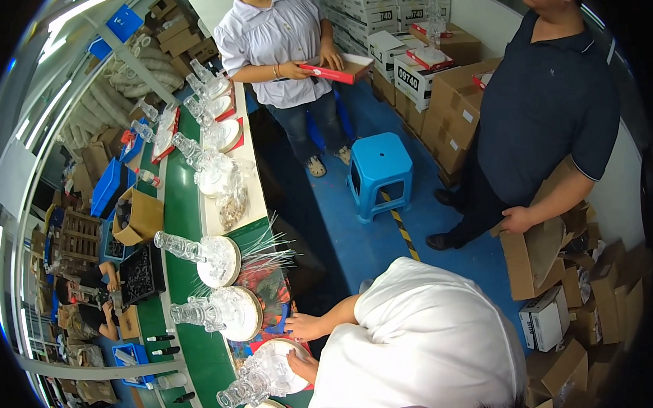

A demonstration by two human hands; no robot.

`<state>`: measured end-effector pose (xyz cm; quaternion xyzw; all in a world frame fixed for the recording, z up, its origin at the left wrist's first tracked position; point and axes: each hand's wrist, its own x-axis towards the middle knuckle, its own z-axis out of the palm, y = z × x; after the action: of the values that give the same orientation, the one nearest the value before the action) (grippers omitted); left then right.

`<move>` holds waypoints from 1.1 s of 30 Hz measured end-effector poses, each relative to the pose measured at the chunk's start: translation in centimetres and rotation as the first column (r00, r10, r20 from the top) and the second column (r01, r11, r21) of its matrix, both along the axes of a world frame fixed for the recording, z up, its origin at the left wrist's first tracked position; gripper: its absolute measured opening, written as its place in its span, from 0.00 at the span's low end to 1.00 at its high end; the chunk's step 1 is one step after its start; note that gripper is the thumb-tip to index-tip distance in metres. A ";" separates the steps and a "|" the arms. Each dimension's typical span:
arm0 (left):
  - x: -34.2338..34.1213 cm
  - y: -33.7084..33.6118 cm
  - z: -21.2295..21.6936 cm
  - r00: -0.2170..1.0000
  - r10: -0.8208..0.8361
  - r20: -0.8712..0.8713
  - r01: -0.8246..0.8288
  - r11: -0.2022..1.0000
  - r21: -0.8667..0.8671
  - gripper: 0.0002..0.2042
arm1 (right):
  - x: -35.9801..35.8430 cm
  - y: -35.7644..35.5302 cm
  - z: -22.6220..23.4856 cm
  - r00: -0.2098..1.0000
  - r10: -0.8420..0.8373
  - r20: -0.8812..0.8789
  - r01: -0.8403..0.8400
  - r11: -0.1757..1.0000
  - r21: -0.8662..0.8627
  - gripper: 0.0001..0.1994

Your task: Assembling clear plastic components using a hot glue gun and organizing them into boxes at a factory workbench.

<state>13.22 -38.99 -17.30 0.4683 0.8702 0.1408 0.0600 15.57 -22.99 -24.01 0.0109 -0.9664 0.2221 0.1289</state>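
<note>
My left hand [300,364] grips the rim of a white round base [280,352] at the near end of the green belt [174,209]. A clear glass ornament [252,383] lies on its side across that base. My right hand [307,325] lies flat on the table edge with its fingers apart, just above the base and beside a blue piece [279,322]. My white shirt fills the lower middle of the view and hides most of both arms.
More glass ornaments on round bases [233,311] [220,259] line the belt, with a bundle of thin clear rods [270,249]. A person in a pale shirt holds a red box [333,71]. Another in a dark shirt [546,110] holds a carton [533,258]. A blue stool [379,173] stands in the aisle.
</note>
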 end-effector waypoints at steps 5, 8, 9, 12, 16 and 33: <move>-0.2 -1.2 -2.7 0.996 0.074 -0.050 -0.063 0.979 0.191 0.19 | -0.2 -0.1 -0.1 0.999 0.010 0.044 -0.011 1.000 0.011 0.12; -0.1 -1.4 -2.9 0.996 0.082 -0.033 -0.070 0.958 0.277 0.18 | -0.3 -0.2 0.0 0.999 0.005 0.053 -0.006 1.000 0.002 0.12; -0.1 -1.5 -3.0 0.996 0.084 -0.035 -0.071 0.959 0.275 0.18 | -0.3 0.0 -0.1 0.998 0.009 0.057 -0.009 1.000 0.003 0.12; -0.2 -1.7 -3.4 0.995 0.091 -0.041 -0.077 0.960 0.268 0.18 | -0.4 0.0 -0.2 0.998 0.019 0.064 -0.019 1.000 0.005 0.12; -0.3 -1.8 -4.0 0.994 0.099 -0.048 -0.083 0.962 0.259 0.18 | -0.6 -0.3 -1.1 0.999 -0.006 -0.054 0.008 0.999 0.036 0.12; 0.1 -1.7 -3.0 0.989 0.150 0.000 -0.148 0.975 0.167 0.18 | -0.7 -0.3 -0.5 0.998 0.001 0.063 -0.004 0.999 0.035 0.12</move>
<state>13.36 -40.70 -20.33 0.4060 0.8884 0.2143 0.0042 14.90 -23.30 -24.50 0.0074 -0.9738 0.2052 0.0979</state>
